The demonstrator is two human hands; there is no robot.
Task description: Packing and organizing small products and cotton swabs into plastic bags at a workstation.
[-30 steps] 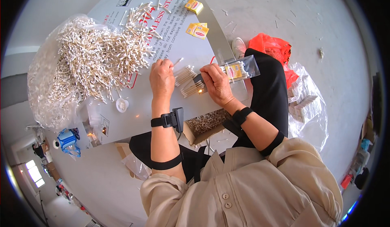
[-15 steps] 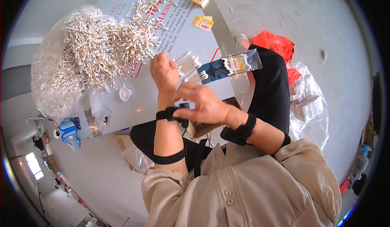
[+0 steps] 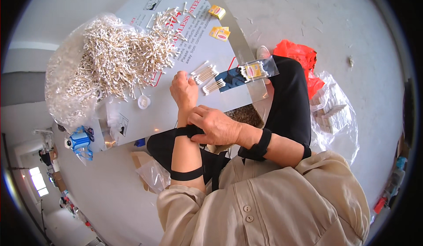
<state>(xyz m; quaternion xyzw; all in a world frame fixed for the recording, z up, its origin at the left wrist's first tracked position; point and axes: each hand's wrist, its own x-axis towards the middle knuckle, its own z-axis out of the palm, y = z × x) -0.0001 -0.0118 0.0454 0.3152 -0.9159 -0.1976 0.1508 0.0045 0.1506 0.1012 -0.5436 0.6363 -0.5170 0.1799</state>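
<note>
Right now two short rows of cotton swabs, the larger [image 3: 205, 73] above the smaller [image 3: 214, 86], lie near the middle of the frame, every stick slanting from lower left to upper right. They sit just to the right of my left hand [image 3: 185, 91], which is clearly the nearer one; its fingers curl, but I cannot tell whether they pinch anything. My right hand [image 3: 215, 126] is below the rows, its fingers and thumb closed on the black strap [image 3: 188, 131] at my left wrist. Right of the rows, a dark blue strip [image 3: 233, 79] leads to a swab pack [image 3: 254, 71] in clear film, bearing a yellow label. A great heap of loose swabs [image 3: 119, 54] fills the left of the frame. Yellow boxes, one [image 3: 217, 11] above a pair [image 3: 220, 33], stand upper centre; their red mark is too small to read. The table [image 3: 163, 105] carries slanting print, large red letters partly under swabs and smaller dark lines, plus a black pictogram [image 3: 153, 3] near the top.
</note>
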